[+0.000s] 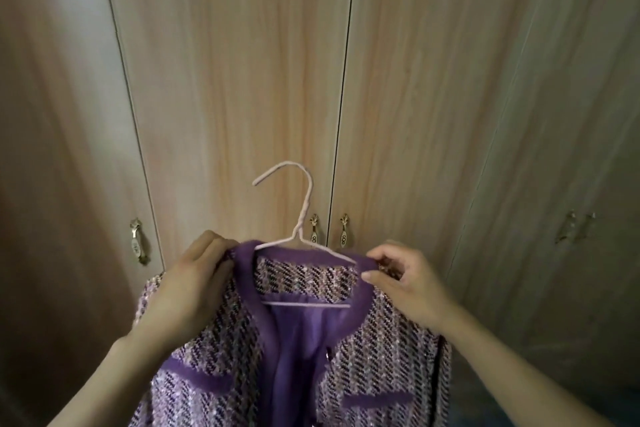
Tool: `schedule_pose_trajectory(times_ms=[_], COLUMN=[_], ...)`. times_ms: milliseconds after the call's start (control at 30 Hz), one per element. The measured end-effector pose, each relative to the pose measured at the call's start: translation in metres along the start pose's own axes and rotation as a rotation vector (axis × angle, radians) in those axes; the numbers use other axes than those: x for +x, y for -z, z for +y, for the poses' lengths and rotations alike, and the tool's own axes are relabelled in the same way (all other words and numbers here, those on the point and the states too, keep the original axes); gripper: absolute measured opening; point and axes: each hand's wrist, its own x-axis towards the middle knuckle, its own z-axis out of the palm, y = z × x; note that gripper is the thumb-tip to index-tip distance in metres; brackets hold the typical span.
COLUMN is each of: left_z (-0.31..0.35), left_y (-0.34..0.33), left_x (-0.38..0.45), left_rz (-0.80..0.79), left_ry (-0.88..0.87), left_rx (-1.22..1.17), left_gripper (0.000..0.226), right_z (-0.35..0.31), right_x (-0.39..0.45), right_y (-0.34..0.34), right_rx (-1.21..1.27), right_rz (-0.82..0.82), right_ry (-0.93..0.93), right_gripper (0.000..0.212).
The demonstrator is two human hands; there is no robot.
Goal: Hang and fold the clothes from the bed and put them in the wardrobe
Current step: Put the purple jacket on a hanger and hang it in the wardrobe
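The person is standing right up against the wardrobe, whose doors are all shut, and is holding a purple tweed jacket up in front of them on a thin pink hanger. The left hand is clutching the jacket's left shoulder, fingers curled over the collar edge; the right hand is pinching the purple trim at the other shoulder, thumb and fingertips closed on it. The hanger's bar is running left to right between the two hands, and its hook is sticking straight up, free of any grip, midway between them and just in front of the two middle handles. Neither hand is nearer the hook. By my reckoning, one hand is going to have to let go of a shoulder to pull a door open, and the right one is sitting closer to those handles
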Motion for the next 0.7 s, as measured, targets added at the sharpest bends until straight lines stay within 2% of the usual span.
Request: schedule_pose_trajectory(times_ms=[133, 233, 367, 500, 633, 700], left_z=[-0.019, -0.033, -0.057, -0.072, -0.076, -0.077], left_y=[-0.008, -0.019, -0.042, -0.061, -0.065, -0.065], left_x=[-0.014, -0.023, -0.03, -0.025, -0.006, 0.009], left_rz=[0.062, 0.069, 0.044, 0.018, -0.034, -0.064], left_ry=[0.034, 0.037, -0.006, -0.053, -0.034, -0.016], left_rx=[-0.028, -0.045, -0.002, 0.086, 0.158, 0.191], left_gripper=[0.028, 0.027, 0.024, 0.033, 0.028, 0.027], right_z=[0.002, 0.014, 0.043, 0.092, 0.123, 0.135], right_x=[0.023, 0.043, 0.077, 0.113, 0.147, 0.161], right_y=[-0.01, -0.019, -0.035, -0.052, -0.069, -0.077], right_rx=[-0.106, -0.164, -0.207, -0.224, -0.137, -0.111], right_rz=[-0.199, -0.261, -0.123, 0.014, 0.033, 0.038], right_ry=[-0.065, -0.077, -0.131, -0.219, -0.264, -0.273], right_gripper=[0.006, 0.02, 0.026, 0.044, 0.064, 0.065])
